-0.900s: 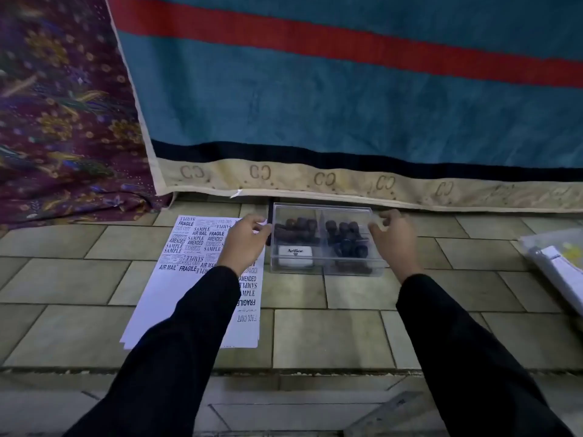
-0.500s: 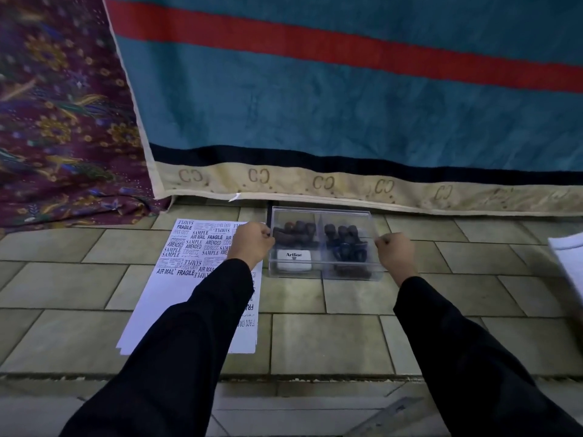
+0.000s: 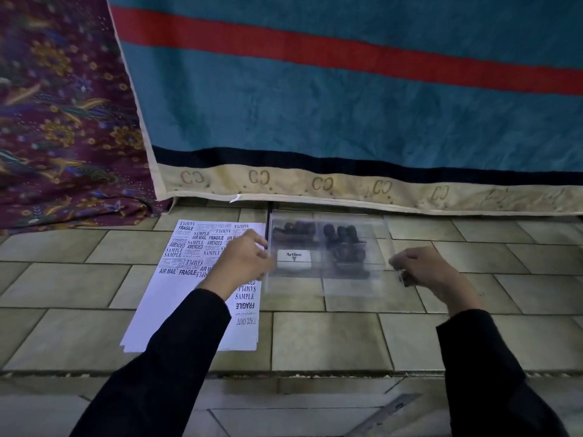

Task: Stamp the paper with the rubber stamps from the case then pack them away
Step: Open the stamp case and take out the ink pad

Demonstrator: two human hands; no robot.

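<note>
A clear plastic case [image 3: 328, 217] stands on the tiled floor against the hanging cloth. Inside it are several dark rubber stamps [image 3: 344, 244] and a white Artline ink pad [image 3: 294, 259]. A clear lid [image 3: 347, 287] hovers over the case, blurred and shifted toward me. My left hand [image 3: 243, 263] pinches the lid's left edge. Its right edge is pinched by my right hand [image 3: 432, 272]. Left of the case lies the white paper [image 3: 176, 310], its far half covered with stamped words such as SAMPLE, FRAGILE and AIR MAIL.
A teal blanket with a red stripe [image 3: 347, 105] hangs behind the case, beside a purple floral cloth [image 3: 63, 121] at the left. The tiled floor drops at a step edge [image 3: 284, 372] near me. A metal ruler [image 3: 388, 411] lies below the step.
My hands moved from the case's far corners to its sides and curled. The clear lid now sits pinched between them, drawn toward me over the case.
</note>
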